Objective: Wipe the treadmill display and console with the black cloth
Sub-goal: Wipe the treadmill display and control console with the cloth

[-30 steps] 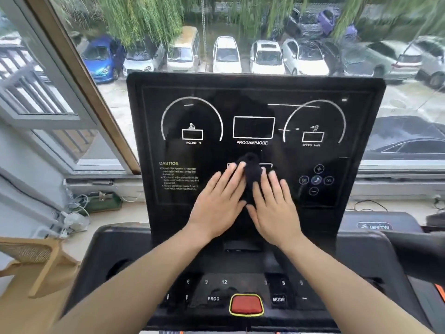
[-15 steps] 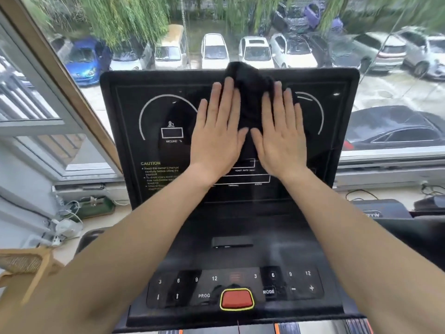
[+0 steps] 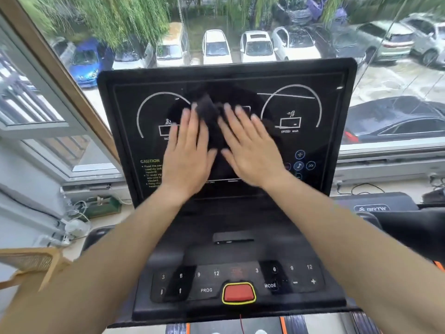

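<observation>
The black treadmill display [image 3: 301, 97] stands upright before me, with white gauge arcs and a CAUTION label. Below it lies the console [image 3: 240, 278] with number keys and a red stop button [image 3: 238, 293]. A black cloth [image 3: 212, 121] is bunched against the middle of the display. My left hand [image 3: 187, 155] and my right hand [image 3: 250, 148] lie flat side by side on the cloth, fingers spread and pointing up, pressing it to the panel. Both hands are motion-blurred. Most of the cloth is hidden beneath my palms.
A window behind the display looks onto parked cars and trees. On the left sill sit a green box [image 3: 103, 207] and white cables [image 3: 72, 227]. A wooden chair [image 3: 31, 263] stands at lower left. Another black machine [image 3: 375, 208] is at the right.
Both hands with the cloth swept from the lower middle of the display up to its top edge, and have now come back down to the middle.
</observation>
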